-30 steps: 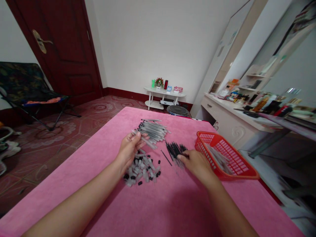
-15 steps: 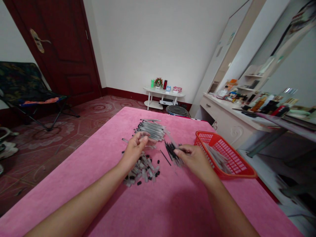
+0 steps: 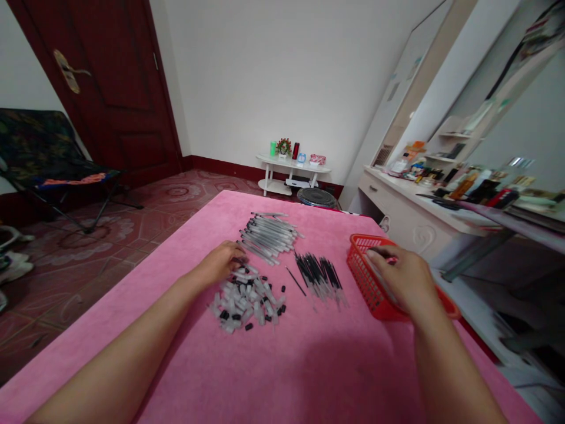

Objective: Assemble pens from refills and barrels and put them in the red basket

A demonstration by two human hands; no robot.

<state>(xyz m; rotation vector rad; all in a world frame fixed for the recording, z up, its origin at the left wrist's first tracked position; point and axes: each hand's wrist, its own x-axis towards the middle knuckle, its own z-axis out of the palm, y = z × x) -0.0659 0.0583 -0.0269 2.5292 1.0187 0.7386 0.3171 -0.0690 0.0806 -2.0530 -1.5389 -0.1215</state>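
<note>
My left hand, fingers curled downward, is at the upper left edge of a heap of clear and black pen caps. A small dark bit shows at its fingertips, too blurred to name. Over the red plastic basket is my right hand, its thumb and fingers closed together; whatever they grip is hidden. Pale pens in the basket are mostly covered by this hand. Between the hands lie a bundle of black-ink pen refills and one separate refill. Behind them is a stack of clear pen barrels.
A pink cloth covers the table. On the right stands a white dresser crowded with bottles. A small white shelf table is by the far wall, and a folding chair is at left.
My right hand has moved right, from the refills to above the basket. My left hand has come down and left, from in front of the barrels to the cap heap.
</note>
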